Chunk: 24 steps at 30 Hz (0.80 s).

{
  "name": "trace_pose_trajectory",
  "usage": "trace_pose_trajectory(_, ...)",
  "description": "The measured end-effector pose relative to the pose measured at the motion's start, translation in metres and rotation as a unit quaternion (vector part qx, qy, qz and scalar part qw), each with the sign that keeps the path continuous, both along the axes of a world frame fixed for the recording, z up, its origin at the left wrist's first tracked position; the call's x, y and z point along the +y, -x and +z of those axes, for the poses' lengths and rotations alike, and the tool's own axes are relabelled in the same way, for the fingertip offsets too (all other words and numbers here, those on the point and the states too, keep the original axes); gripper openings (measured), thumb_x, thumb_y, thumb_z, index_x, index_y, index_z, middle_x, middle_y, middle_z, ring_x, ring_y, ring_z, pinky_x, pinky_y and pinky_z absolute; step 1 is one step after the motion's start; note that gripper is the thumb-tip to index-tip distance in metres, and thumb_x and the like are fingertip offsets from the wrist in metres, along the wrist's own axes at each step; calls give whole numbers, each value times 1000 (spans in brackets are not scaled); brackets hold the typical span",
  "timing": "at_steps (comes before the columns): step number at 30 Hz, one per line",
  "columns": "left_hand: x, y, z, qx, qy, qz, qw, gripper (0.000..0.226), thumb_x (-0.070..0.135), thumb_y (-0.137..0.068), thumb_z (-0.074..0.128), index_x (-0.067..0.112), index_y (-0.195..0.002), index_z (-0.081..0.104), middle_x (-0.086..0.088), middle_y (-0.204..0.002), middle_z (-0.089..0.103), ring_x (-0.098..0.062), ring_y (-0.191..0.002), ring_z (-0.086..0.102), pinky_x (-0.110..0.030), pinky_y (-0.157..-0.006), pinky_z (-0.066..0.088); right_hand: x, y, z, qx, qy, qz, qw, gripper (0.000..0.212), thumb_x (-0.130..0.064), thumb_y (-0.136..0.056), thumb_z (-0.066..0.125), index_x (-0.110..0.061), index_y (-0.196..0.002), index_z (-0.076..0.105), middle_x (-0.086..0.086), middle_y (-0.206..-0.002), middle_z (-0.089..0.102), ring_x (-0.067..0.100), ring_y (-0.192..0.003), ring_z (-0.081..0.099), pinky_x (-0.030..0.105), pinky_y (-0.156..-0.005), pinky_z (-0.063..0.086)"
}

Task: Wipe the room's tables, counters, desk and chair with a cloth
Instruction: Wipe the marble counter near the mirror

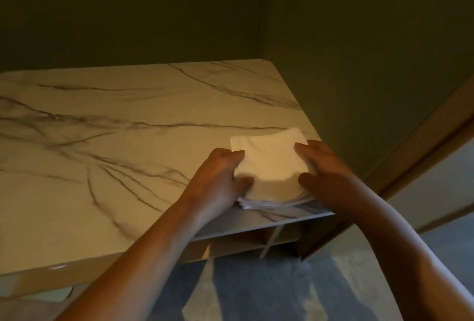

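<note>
marble table (115, 120) | folded cloth (269, 164) near corner | dark green walls (179, 7)

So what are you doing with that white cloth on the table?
A person has both hands on a folded white cloth lying near the front right corner of a marble-patterned table. The left hand grips its left edge and the right hand grips its right edge, thumbs on top. The cloth rests flat on the table, folded in several layers. A dark green wall stands behind the table.
</note>
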State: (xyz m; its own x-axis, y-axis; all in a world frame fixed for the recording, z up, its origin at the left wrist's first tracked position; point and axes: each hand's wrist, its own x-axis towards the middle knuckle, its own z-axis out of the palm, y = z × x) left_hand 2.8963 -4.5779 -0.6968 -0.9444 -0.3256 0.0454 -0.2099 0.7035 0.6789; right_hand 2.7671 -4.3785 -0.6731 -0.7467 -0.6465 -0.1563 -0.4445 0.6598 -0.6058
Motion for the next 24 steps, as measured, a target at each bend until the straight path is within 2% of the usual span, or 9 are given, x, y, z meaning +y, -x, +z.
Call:
trace_pose_trajectory(2,3,-1,3,-9,6,-10,1000,44,34,-94,69,25,-135,56,10,-120,42,-1,-85,50,-1,-64,42,5,-5,10,9,-60,0,998,71,-16,-99,58,-25,-160,23,-4,-164,13,20,-141,32,31,-103,40)
trace_pose_trajectory(5,2,3,6,-27,98,-4,995,46,40,-95,64,29,-137,50,4,-127,50,-10,-91,56,-21,-72,50,6,-8,20,112,-132,-3,985,71,-38,-99,54,-37,-158,15,-6,-166,11,26,-146,32,43,-108,42)
trace_pose_trajectory(7,-1,3,8,-14,160,16,987,46,45,-96,59,34,-139,47,4,-126,54,-16,-98,58,-34,-77,52,-9,-14,18,188,-100,14,977,66,-53,-94,41,-40,-155,20,-3,-164,22,25,-146,31,47,-111,38)
trace_pose_trajectory(10,-9,-4,5,-8,211,34,977,47,49,-97,50,38,-142,43,1,-131,55,-23,-114,56,-42,-87,50,-44,-25,3,167,-98,69,979,71,-71,-92,27,-43,-157,18,-6,-169,16,25,-154,16,55,-121,19)
trace_pose_trajectory(11,-12,-9,2,-25,232,44,971,49,52,-98,47,41,-145,37,0,-139,51,-26,-125,50,-46,-98,47,-52,-27,-7,162,-137,90,973,75,-78,-92,21,-44,-158,11,-7,-170,9,26,-157,7,62,-121,9)
trace_pose_trajectory(13,-20,-23,-6,-74,257,73,961,59,62,-98,39,48,-151,19,-1,-161,30,-29,-150,24,-57,-117,23,-58,-30,-27,175,-185,109,961,84,-87,-86,6,-44,-158,0,-6,-171,-3,30,-157,-6,72,-116,-4)
trace_pose_trajectory(16,-34,-39,-24,-150,244,94,953,73,80,-91,18,51,-154,-5,-1,-170,-7,-32,-155,-15,-68,-117,-7,-57,-28,-49,209,-178,84,958,84,-90,-83,-1,-47,-156,-10,-8,-171,-9,32,-156,-13,76,-110,-12)
trace_pose_trajectory(19,-42,-39,-32,-186,224,94,952,83,90,-81,6,52,-153,-13,-1,-169,-16,-32,-153,-24,-69,-115,-15,-63,-22,-55,218,-185,69,956,86,-92,-81,1,-50,-154,-11,-11,-170,-10,31,-156,-14,75,-108,-15)
trace_pose_trajectory(24,-55,-32,-31,-188,225,85,952,83,91,-78,7,56,-151,-11,2,-169,-14,-31,-154,-22,-69,-115,-15,-74,-6,-46,157,-174,57,970,74,-85,-87,11,-56,-153,-7,-12,-170,-15,27,-156,-18,72,-112,-15)
